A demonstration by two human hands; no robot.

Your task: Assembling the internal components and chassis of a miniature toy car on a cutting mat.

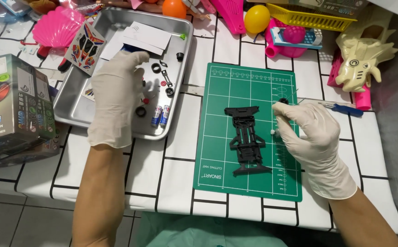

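Cardboard toy-car box [9, 105] sits at the frame's left edge. Beside it, the gloved left hand [115, 98] reaches into a metal tray [71, 103] of small tyres [140, 111] and batteries [161, 115], fingers loosely curled; whether they grasp anything I cannot tell. Right of centre, a black car chassis [247, 139] lies on the green cutting mat [217, 174], where the gloved right hand [311, 137] pinches a small black wheel [283, 100].
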